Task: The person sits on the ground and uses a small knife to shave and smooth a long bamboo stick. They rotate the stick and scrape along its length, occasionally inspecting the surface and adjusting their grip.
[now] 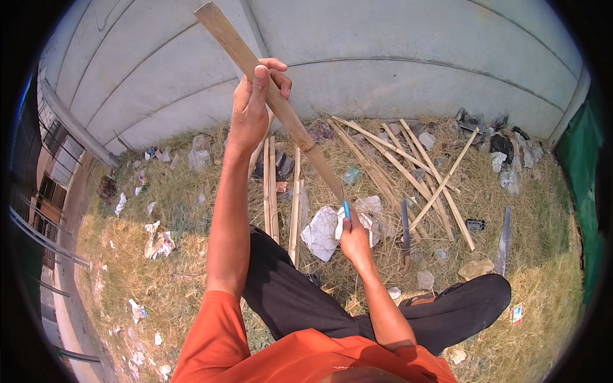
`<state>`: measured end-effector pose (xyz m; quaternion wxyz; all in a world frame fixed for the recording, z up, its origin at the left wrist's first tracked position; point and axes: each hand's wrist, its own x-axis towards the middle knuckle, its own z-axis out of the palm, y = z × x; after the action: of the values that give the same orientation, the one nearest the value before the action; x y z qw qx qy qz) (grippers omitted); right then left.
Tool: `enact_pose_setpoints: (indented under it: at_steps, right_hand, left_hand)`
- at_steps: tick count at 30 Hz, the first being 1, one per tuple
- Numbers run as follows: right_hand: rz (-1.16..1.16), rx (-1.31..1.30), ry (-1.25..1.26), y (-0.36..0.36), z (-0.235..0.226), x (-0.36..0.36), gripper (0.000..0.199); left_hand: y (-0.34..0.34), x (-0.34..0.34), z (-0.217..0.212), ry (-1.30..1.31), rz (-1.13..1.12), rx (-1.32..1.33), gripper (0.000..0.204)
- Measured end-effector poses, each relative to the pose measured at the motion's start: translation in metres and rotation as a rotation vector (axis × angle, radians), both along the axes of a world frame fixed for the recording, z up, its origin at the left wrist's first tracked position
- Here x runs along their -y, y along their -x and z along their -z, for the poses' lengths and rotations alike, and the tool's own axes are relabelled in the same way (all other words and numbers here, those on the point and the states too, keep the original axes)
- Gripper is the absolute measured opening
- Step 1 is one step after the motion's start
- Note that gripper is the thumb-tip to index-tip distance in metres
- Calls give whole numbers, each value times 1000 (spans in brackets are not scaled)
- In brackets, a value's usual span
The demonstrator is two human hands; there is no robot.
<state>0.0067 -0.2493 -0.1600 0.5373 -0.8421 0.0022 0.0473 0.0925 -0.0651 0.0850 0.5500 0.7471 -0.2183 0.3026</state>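
Slanting from the upper centre of the frame, a long tan bamboo pole (268, 89) was steadied by the left hand (254, 96) clenched around it while the right hand (354, 239), wrapped around a blue-handled tool (346, 209), was held at its lower end.

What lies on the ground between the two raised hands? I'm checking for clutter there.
In the head view, thin bamboo strips lie on dry grass between left hand and right hand.
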Motion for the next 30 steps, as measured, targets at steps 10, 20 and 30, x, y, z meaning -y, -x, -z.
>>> enact_pose_setpoints:
  at_steps: [10,20,30]
  right_hand:
    - [-39,197,-43,1,-26,19,40]
    - [-169,687,-364,-12,-189,-2,37]
    - [-149,633,-332,-12,-174,1,34]
  left_hand:
    - [3,-5,2,43,71,15,43]
    - [7,-2,-1,27,90,108,51]
    - [14,8,-1,65,83,62,58]
